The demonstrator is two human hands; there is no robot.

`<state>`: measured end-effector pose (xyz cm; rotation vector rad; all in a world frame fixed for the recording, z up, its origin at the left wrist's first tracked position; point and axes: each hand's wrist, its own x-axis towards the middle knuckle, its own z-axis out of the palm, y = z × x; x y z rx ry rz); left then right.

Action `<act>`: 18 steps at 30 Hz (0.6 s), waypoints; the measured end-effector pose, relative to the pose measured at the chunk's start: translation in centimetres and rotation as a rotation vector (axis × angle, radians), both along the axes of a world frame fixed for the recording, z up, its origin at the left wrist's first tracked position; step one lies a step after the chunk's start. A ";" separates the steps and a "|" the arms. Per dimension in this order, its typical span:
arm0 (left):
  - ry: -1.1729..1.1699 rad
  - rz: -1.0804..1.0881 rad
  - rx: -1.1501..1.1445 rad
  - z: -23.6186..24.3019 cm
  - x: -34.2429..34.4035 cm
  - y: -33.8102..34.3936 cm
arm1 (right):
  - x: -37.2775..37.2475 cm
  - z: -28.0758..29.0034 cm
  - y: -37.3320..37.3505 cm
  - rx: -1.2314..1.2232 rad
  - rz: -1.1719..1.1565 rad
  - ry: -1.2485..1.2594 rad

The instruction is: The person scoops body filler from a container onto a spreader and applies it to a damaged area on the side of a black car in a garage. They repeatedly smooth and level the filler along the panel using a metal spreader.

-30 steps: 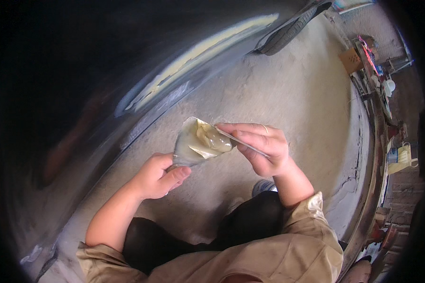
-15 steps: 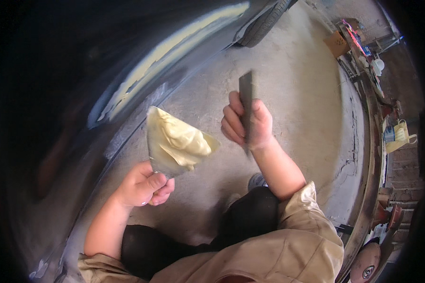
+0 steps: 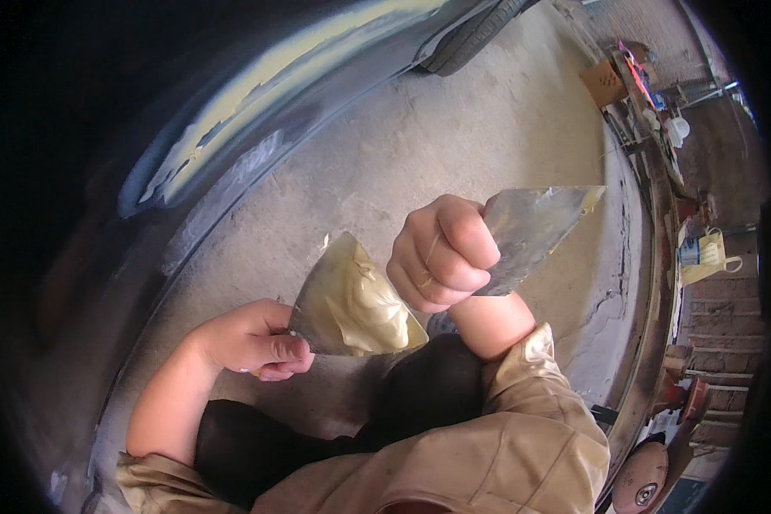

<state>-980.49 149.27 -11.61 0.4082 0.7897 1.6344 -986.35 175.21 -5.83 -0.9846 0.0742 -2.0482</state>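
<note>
My left hand pinches the corner of a thin metal spreader, its face tilted up. On it lies a thick pale-yellow lump of body filler. Just to the right, my right hand is wrapped round a second flat spreader, whose grey face has yellow smears along its outer edge. The two blades are apart. At the upper left runs a dark car panel with a long streak of yellow filler over a sanded patch.
A car tyre stands at the top on the concrete floor. Along the right wall, a cluttered bench holds a cardboard box, a yellow container and a round disc. My bent knees are below my hands.
My right hand has turned its spreader from edge-on to flat, pointing right, and has come lower. The left spreader has swung rightward and down, closer to the right hand.
</note>
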 end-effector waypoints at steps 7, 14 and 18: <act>-0.034 -0.077 0.042 -0.4 -0.3 0.2 | 0.0 -0.6 -0.3 0.064 0.020 0.019; -0.009 -0.029 0.025 -1.0 -0.7 -0.3 | -0.9 -1.3 0.7 0.126 -0.070 0.026; -0.027 -0.048 0.045 -1.2 -0.9 -0.4 | -1.2 -1.8 0.8 0.146 -0.064 0.031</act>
